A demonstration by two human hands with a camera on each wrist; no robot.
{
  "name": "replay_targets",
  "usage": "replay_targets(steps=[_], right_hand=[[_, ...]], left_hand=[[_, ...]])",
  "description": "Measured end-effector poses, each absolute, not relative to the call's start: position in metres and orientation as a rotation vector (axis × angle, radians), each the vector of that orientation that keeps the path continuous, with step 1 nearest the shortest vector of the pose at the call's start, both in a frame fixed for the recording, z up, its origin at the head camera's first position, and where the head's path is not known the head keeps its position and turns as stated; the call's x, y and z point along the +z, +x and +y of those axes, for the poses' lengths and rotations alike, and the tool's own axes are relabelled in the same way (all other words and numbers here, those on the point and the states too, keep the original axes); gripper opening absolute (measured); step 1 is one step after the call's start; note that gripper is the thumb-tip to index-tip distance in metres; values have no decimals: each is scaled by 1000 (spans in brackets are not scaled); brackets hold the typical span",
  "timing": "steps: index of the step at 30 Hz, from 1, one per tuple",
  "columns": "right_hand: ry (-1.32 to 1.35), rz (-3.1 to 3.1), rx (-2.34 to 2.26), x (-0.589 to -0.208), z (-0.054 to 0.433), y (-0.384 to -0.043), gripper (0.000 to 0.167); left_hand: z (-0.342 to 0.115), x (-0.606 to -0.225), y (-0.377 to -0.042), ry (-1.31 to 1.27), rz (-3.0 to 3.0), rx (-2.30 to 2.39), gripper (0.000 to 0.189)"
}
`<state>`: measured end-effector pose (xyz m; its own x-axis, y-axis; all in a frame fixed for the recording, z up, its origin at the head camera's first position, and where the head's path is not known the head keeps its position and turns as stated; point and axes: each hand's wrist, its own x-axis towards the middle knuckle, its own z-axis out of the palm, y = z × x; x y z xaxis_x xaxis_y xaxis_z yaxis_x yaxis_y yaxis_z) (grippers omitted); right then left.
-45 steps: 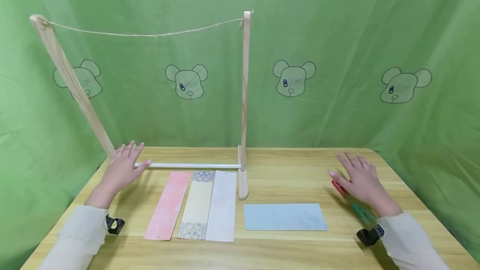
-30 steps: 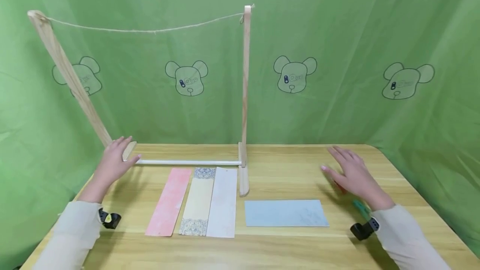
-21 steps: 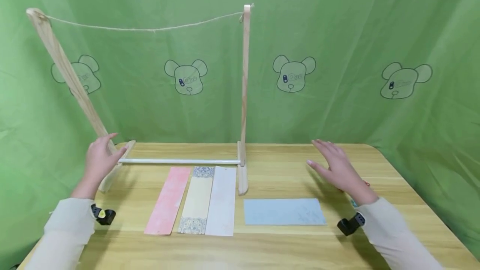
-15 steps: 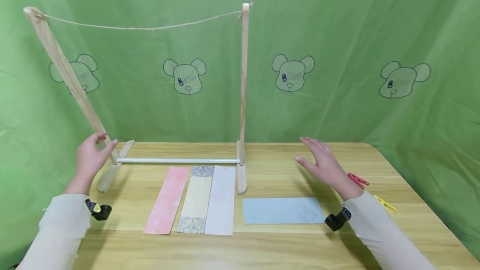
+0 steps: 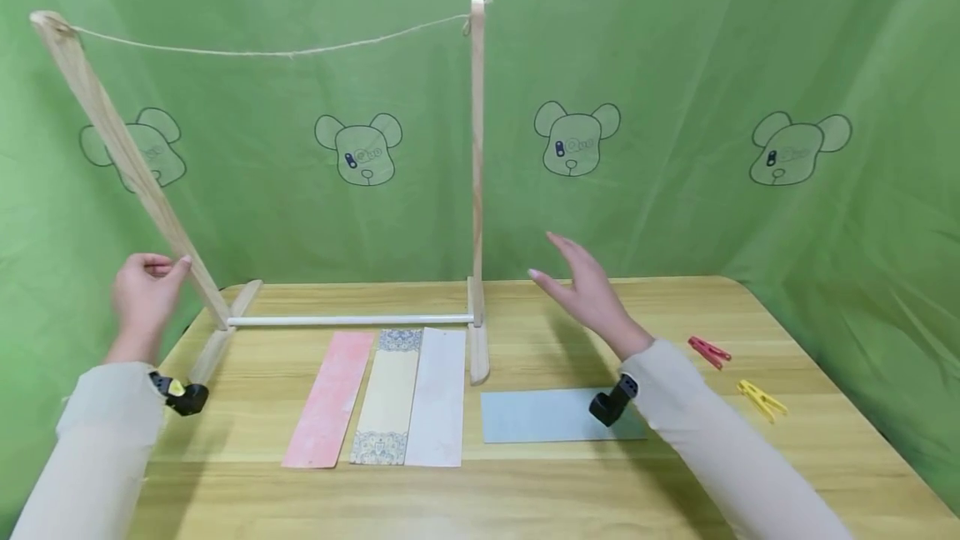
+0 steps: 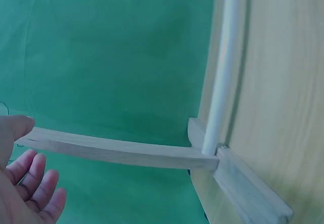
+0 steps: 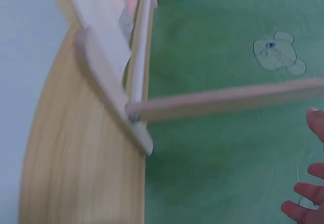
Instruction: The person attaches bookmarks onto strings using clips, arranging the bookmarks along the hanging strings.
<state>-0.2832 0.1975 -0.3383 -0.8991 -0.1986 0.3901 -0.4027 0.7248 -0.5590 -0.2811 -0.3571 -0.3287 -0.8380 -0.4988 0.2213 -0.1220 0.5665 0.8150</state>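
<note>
My left hand (image 5: 146, 294) is raised beside the left post (image 5: 123, 148) of a wooden rack. In the left wrist view its thumb stands apart from the loosely bent fingers (image 6: 36, 176), with the post (image 6: 116, 150) beyond the gap; I cannot tell if they touch. My right hand (image 5: 585, 286), fingers spread from the thumb and holding nothing, hovers to the right of the right post (image 5: 478, 165). A string (image 5: 285, 52) sags between the post tops, and a white rod (image 5: 352, 321) joins them low down.
Pink (image 5: 330, 398), cream patterned (image 5: 387, 398) and white (image 5: 437, 398) card strips lie before the rack. A light-blue card (image 5: 536, 417) lies partly under the right wrist camera. Red (image 5: 708, 351) and yellow (image 5: 762, 400) clothespins lie at the right.
My left hand has moved left and up along the left post, its fingers bending more. My right hand has moved left and up toward the right post, uncovering the red and yellow clothespins.
</note>
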Motion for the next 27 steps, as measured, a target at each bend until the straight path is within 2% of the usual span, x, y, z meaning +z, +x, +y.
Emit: replay_targets(steps=[6,12,18,27], right_hand=[[406,-2544,1213,-323,160,-293,71],[345,-2361,1511,-309,118,-296,61],[357,-2233,1510,-302,88,-299,53],[331,-2106,1413,-310,76,-314,41]], left_hand=[[-359,-319,-288,615,-2269,-1329,25],[-360,-313,-294,623,-2159,-1440,23],[-356,-301,-297,599,-1976,-1575,23],[-347,-295,-300,575,-1618,-1857,22]])
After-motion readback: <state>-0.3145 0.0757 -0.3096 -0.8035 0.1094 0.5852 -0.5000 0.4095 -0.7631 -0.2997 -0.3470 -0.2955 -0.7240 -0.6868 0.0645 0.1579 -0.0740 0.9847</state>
